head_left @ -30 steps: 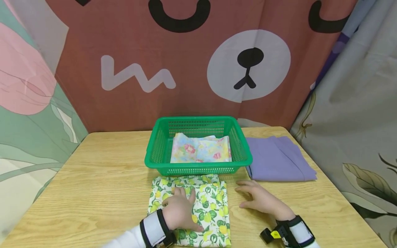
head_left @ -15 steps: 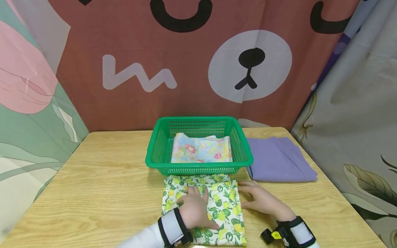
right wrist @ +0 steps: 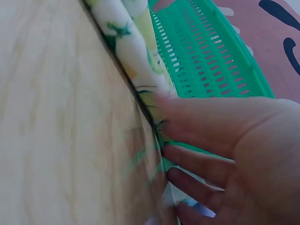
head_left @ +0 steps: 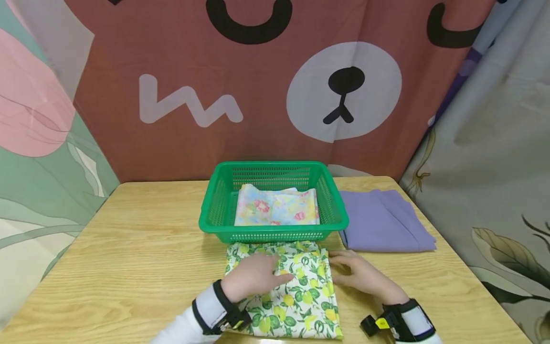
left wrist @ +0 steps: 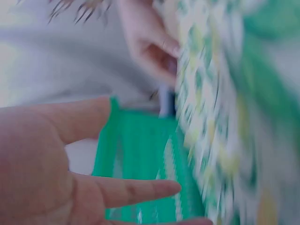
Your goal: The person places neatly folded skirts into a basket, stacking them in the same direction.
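Observation:
A folded lemon-print cloth (head_left: 296,306) lies on the table in front of the green basket, white with yellow lemons and green leaves. My left hand (head_left: 253,276) is over its left part, fingers extended. The left wrist view shows these fingers (left wrist: 140,191) spread, with a gap between them and the blurred cloth (left wrist: 206,103). At the cloth's right edge rests my right hand (head_left: 363,277), fingers loosely bent. In the right wrist view its thumb (right wrist: 201,122) touches the folded edge (right wrist: 136,56); no grip on the cloth shows.
Behind the lemon-print cloth stands the green plastic basket (head_left: 275,230), holding a folded pastel floral cloth (head_left: 275,206). A folded purple cloth (head_left: 384,222) lies right of the basket. The wooden table (head_left: 142,267) meets a bear-print curtain (head_left: 180,148) at the back.
The lemon-print cloth has slid right with my left hand on it, until its edge met my right hand. My left hand has then lifted and shifted left; the right has stayed put.

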Demonstrator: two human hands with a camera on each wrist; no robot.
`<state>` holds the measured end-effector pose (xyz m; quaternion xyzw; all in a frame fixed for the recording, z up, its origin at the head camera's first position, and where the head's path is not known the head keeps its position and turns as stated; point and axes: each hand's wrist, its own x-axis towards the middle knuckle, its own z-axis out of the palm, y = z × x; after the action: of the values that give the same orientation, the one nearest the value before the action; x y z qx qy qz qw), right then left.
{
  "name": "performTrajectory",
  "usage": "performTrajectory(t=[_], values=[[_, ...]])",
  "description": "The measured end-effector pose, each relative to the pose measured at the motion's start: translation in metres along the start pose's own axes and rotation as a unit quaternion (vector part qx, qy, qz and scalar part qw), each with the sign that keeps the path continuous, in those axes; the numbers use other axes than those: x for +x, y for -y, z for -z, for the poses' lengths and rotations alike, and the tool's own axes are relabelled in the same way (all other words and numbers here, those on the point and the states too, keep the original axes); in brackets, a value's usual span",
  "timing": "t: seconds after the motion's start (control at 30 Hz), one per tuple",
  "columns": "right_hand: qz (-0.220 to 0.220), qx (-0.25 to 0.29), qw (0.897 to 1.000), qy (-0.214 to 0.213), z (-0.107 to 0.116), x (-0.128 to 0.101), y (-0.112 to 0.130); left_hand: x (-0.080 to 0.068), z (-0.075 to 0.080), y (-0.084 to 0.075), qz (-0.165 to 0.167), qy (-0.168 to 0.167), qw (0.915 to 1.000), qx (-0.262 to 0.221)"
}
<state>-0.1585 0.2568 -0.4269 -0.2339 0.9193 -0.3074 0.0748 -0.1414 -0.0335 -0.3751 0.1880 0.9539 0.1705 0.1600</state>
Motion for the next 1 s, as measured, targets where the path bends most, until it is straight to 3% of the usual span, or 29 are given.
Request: performTrajectory(t=[0.1, 0.2, 0.3, 0.47, 0.67, 0.77, 0.87, 0.93, 1.0], values=[[-0.048, 0.094, 0.994, -0.018, 0.003, 0.0, 0.002, -0.011, 0.014, 0.023, 0.0, -0.033, 0.9968, -0.072], [-0.092, 0.213, 0.973, -0.014, 0.008, -0.001, 0.003, -0.024, 0.02, 0.045, 0.037, -0.085, 0.9933, -0.068], [-0.13, 0.291, 0.948, 0.008, 0.011, -0.001, 0.005, -0.034, 0.021, 0.064, 0.081, -0.1, 0.99, -0.056], [-0.156, 0.339, 0.926, 0.048, 0.009, 0.002, 0.007, -0.04, 0.015, 0.083, 0.119, -0.077, 0.9821, -0.123], [-0.167, 0.371, 0.911, 0.061, 0.005, 0.003, 0.01, -0.038, 0.01, 0.097, 0.125, -0.068, 0.9664, -0.214], [-0.169, 0.384, 0.906, 0.066, 0.003, 0.002, 0.01, -0.038, 0.009, 0.103, 0.102, -0.044, 0.9491, -0.295], [-0.165, 0.405, 0.896, 0.076, 0.002, 0.002, 0.008, -0.037, 0.006, 0.107, 0.069, -0.006, 0.9225, -0.38], [-0.154, 0.42, 0.89, 0.087, 0.001, 0.003, 0.007, -0.035, 0.003, 0.109, 0.052, 0.023, 0.9019, -0.428], [-0.141, 0.437, 0.883, 0.101, -0.001, 0.003, 0.006, -0.032, -0.001, 0.111, 0.029, 0.061, 0.8704, -0.488]])
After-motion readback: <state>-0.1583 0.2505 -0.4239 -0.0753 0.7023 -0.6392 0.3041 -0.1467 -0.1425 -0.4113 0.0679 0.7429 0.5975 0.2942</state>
